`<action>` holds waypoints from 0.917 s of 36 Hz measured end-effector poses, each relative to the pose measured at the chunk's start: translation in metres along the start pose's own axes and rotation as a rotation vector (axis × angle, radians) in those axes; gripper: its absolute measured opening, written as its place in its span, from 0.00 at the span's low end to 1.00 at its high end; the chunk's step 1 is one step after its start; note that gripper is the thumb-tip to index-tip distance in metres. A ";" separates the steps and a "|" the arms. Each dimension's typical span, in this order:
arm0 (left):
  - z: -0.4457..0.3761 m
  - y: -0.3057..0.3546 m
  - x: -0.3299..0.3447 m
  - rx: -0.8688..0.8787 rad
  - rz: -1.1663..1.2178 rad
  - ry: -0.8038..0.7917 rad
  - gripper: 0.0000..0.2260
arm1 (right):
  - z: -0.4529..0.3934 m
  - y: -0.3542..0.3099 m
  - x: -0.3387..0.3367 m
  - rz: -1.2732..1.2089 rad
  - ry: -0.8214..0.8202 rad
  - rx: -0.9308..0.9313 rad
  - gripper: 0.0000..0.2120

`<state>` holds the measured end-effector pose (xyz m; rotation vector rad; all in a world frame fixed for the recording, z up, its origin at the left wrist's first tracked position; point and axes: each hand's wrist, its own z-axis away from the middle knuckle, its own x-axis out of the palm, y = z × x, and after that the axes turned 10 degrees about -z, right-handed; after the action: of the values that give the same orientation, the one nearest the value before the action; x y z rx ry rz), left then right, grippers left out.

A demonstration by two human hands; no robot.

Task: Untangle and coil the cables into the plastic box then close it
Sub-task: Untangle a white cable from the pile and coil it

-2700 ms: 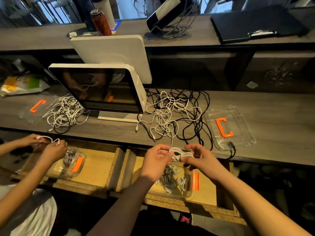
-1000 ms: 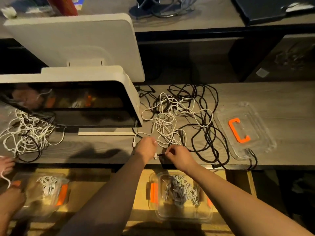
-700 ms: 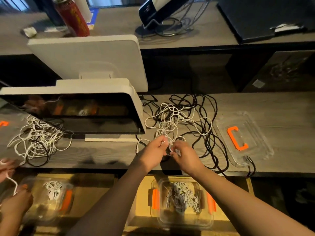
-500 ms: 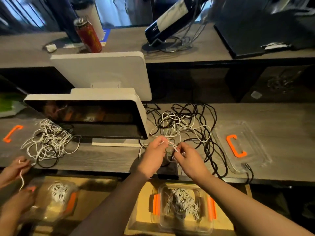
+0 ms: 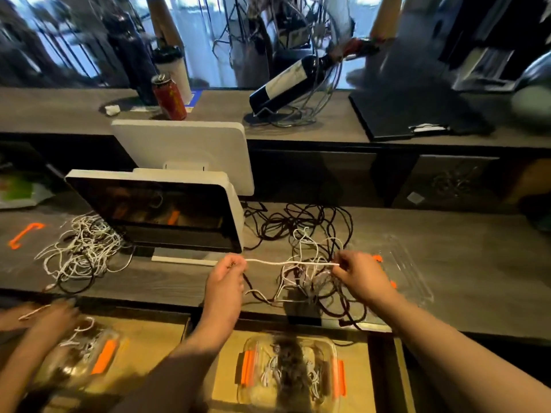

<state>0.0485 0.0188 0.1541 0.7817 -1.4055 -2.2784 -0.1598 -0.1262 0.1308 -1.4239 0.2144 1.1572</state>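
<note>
Both hands are working one white cable (image 5: 290,263), stretched taut: left hand (image 5: 224,277) pinches one end, right hand (image 5: 362,274) pinches further along at three o'clock. It looks light and limp, so it should slide free if gripped near the plug. Behind it, at twelve o'clock, sits the tangle (image 5: 304,245) of black and white leads, too knotted to count. One plastic box (image 5: 290,372) waits open at six o'clock, coils already inside, and one lid (image 5: 405,269) lies past the right hand.

Left hand (image 5: 224,275) and right hand (image 5: 362,277) pinch a taut white cable (image 5: 290,263).
</note>
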 end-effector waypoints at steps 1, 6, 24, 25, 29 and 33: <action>0.000 0.001 0.000 0.001 0.014 0.012 0.10 | 0.000 0.003 -0.004 0.005 0.015 0.002 0.06; 0.004 0.001 0.003 -0.003 0.035 0.093 0.10 | 0.005 0.010 -0.020 -0.154 0.064 0.026 0.08; -0.010 0.031 0.016 -0.120 0.254 0.315 0.11 | -0.025 0.000 -0.063 -0.996 0.207 0.031 0.15; -0.010 0.035 0.018 -0.087 0.172 0.320 0.12 | -0.026 -0.002 -0.064 -0.970 0.198 0.005 0.14; -0.011 0.047 0.022 0.183 -0.167 0.358 0.20 | -0.030 -0.012 -0.063 -0.720 0.071 -0.134 0.08; -0.019 0.058 0.031 0.361 -0.562 0.263 0.11 | -0.033 -0.023 -0.056 -0.480 -0.062 -0.232 0.06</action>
<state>0.0366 -0.0380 0.1911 1.7083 -1.6399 -2.1890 -0.1535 -0.1756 0.1790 -1.5305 -0.3027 0.8425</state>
